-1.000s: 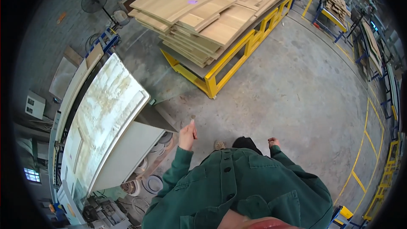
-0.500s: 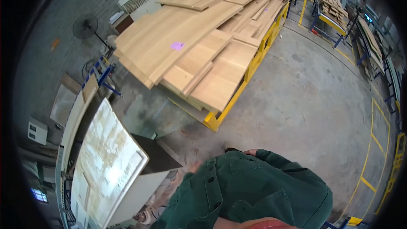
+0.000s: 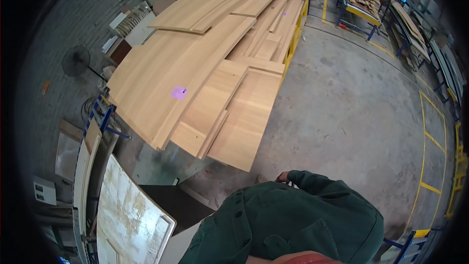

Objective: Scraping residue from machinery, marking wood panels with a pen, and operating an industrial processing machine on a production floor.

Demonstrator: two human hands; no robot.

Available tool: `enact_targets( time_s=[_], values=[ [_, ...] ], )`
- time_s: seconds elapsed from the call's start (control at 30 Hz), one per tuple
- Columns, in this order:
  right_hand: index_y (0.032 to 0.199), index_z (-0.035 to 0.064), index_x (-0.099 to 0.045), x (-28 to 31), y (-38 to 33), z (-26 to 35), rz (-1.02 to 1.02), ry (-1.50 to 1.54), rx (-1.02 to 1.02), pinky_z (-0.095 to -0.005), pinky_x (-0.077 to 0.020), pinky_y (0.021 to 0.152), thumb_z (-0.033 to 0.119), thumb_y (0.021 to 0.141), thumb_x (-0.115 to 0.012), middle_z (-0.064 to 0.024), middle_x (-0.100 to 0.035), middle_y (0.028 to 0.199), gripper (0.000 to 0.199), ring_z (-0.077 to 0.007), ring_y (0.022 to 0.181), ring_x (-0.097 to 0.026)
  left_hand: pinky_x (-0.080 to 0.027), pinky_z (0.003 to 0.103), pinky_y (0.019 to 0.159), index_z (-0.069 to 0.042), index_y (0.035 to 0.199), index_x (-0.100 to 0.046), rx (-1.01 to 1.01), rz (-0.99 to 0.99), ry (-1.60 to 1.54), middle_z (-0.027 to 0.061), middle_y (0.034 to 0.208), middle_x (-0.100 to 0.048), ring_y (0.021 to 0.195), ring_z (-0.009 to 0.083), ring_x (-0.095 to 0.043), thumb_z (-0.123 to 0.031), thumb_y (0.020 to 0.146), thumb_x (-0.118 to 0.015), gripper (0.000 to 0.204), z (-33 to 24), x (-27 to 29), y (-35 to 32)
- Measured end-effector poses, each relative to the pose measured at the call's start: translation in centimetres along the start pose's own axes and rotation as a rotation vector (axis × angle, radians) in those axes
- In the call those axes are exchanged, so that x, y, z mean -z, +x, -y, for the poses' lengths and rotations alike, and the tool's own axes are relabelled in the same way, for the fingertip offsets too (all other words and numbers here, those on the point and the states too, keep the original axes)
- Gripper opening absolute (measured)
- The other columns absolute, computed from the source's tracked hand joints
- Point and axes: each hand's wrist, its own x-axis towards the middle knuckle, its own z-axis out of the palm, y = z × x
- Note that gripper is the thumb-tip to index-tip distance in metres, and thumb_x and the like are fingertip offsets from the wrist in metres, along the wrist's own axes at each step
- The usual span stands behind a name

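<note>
My right hand shows only in part, low in front of my green jacket. Its fingers are mostly hidden, so whether it holds anything is not visible. My left hand is out of sight, behind or beside the jacket. Just ahead of me lies a long stack of pale wooden panels, with the corner of the lowest one closest to my body. A small purple paper note sits on a large panel. Narrow wooden strips lie along the stack's right side.
A stained white board stands at the lower left, near a dark panel. A black fan is by the brick wall. Yellow frame bars edge the stack. Further right, a blue-legged table carries wood pieces.
I have moved nearer the panel stack, which now reaches lower in view. The blurred patch of skin left of the jacket has gone from sight. My right hand stays low before the jacket.
</note>
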Motion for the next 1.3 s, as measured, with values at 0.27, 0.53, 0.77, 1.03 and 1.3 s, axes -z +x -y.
enact_targets(
  time_s=[0.27, 0.53, 0.77, 1.03, 1.3],
  values=[
    [0.102, 0.0054, -0.059, -1.2, 4.7, -6.9, -0.414, 0.434, 0.002, -0.0391, -0.0516, 0.057, 0.029, 0.080, -0.051, -0.0113, -0.063, 0.092, 0.034, -0.0267, 0.069, -0.064, -0.041, 0.041, 0.071, -0.016, 0.103, -0.053, -0.021, 0.062, 0.191, 0.0109, 0.102, -0.050, 0.091, 0.0231, -0.051, -0.028, 0.077, -0.050, 0.028, 1.8, -0.8, -0.8],
    [0.093, 0.0031, -0.058, 1.0, 8.4, -9.9, -0.476, 0.275, 0.016, -0.0394, -0.0519, 0.054, 0.022, 0.078, -0.052, -0.0115, -0.062, 0.079, 0.025, -0.0258, 0.062, -0.063, -0.041, 0.043, 0.070, -0.019, 0.105, -0.052, 0.032, 0.084, 0.361, 0.0125, 0.107, -0.048, 0.095, 0.0244, -0.050, -0.027, 0.073, -0.051, 0.033, 3.1, -1.1, -3.9],
    [0.101, 0.0074, -0.056, 2.4, 7.8, -4.2, -0.506, 0.041, 0.230, -0.0403, -0.0510, 0.050, 0.021, 0.078, -0.052, -0.0099, -0.062, 0.082, 0.027, -0.0251, 0.068, -0.062, -0.041, 0.039, 0.065, -0.011, 0.113, -0.044, 0.410, 0.420, 0.403, 0.0057, 0.110, -0.048, 0.092, 0.0215, -0.053, -0.030, 0.075, -0.049, 0.043, 6.4, -6.5, -3.1],
    [0.098, 0.0097, -0.059, 0.7, 5.8, -0.2, -0.521, 0.585, 0.027, -0.0390, -0.0503, 0.047, 0.020, 0.077, -0.054, -0.0092, -0.062, 0.078, 0.024, -0.0242, 0.063, -0.062, -0.044, 0.042, 0.061, -0.011, 0.120, -0.036, 0.213, -0.275, 0.079, 0.0121, 0.100, -0.055, 0.083, 0.0271, -0.058, -0.039, 0.077, -0.046, 0.053, 9.2, -9.7, -4.6],
    [0.101, 0.0084, -0.055, 1.3, 8.3, -4.1, -0.512, 0.605, 0.017, -0.0450, -0.0480, 0.049, 0.019, 0.080, -0.050, -0.0119, -0.060, 0.079, 0.024, -0.0297, 0.059, -0.059, -0.048, 0.043, 0.073, -0.012, 0.109, -0.052, 0.399, 0.412, -0.074, 0.0156, 0.100, -0.059, 0.085, 0.0325, -0.059, -0.039, 0.075, -0.053, 0.043, 9.4, -7.6, -5.9]
  ],
)
